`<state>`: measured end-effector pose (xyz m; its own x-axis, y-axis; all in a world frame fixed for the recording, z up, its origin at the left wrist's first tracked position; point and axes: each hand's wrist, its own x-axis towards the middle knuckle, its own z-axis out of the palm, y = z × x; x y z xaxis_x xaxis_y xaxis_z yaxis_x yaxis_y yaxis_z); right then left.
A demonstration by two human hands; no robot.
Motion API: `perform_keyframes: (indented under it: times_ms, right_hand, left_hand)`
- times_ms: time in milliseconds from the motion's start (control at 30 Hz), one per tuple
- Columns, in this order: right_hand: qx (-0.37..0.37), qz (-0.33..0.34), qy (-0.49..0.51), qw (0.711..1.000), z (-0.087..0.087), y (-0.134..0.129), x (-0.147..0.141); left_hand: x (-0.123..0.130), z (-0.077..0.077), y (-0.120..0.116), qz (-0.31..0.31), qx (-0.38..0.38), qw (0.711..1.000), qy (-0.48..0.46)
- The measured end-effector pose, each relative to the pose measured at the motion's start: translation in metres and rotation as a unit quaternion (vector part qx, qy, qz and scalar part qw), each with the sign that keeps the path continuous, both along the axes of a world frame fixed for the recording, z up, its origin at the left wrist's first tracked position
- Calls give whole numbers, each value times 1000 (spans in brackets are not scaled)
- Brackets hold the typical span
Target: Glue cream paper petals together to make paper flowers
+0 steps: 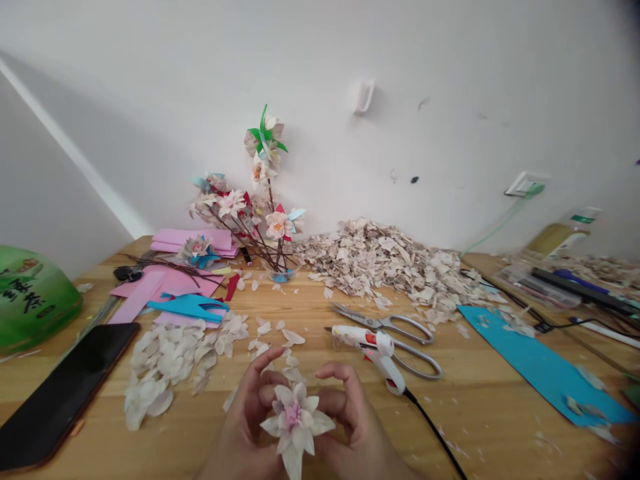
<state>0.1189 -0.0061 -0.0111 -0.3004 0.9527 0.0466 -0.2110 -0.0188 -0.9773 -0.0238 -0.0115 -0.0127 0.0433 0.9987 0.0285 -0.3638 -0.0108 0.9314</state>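
Note:
Both my hands are raised at the near edge of the wooden table (165, 447). Between them is a pale paper-like petal flower (295, 423) with a pink centre. My left hand (245, 417) pinches it from the left, and my right hand (345, 417) holds it from the right. Loose petals (165, 367) lie in a heap to the left of my hands. A white hot glue gun (373, 353) rests to the right of them, across the handle of steel scissors (415, 330).
A mound of pale shavings (380, 263) lies against the wall behind. A branch of finished flowers (250, 213) stands at the back, beside pink paper (170, 283). A black phone (60, 393) lies at left, a blue card (540, 367) at right, and the glue gun's black cord runs toward me.

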Motion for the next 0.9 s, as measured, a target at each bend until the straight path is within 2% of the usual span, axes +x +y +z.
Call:
perform_keyframes:
  times_ms: [200, 533, 767, 900]
  right_hand:
    - [-29, -1, -3, 1000, 1, 3, -1]
    - [17, 22, -42, 999, -2, 1, 3]
    - [30, 24, -97, 995, -2, 3, 6]
    - [43, 29, -107, 993, -3, 3, 4]
  left_hand:
    - [-5, -2, 3, -80, 34, 996, 11]
    - [0, 5, 0, 20, -1, 1000, -3]
    - [-7, -8, 6, -12, 25, 1000, 6]
    - [-6, -11, 6, 11, 27, 999, 17]
